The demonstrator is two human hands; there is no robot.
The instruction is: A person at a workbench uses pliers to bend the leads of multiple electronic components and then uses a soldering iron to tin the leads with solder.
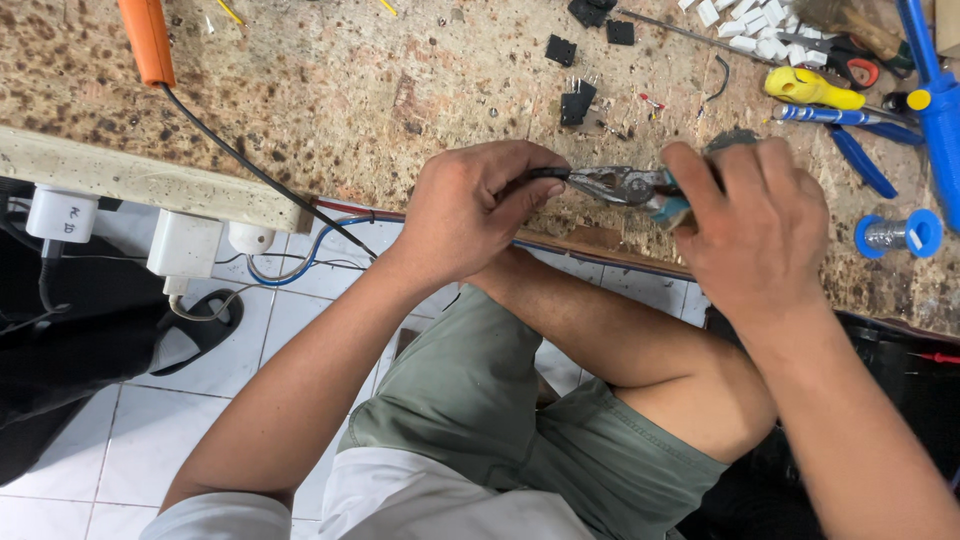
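The person's right hand (755, 225) is wrapped around the handles of a pair of pliers (625, 185), its fingers curled tight on the teal grips, just above the near edge of the speckled worktop (330, 90). The plier nose points left and bites a thin black wire (548, 173), which the left hand (470, 205) pinches between thumb and fingers. Near the right hand lie a blue solder spool (898, 234), a yellow-handled screwdriver (812, 89) and small black parts (577, 102)

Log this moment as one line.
left hand: pinching black wire | right hand: gripping pliers | pliers tip: at wire | place: workbench edge
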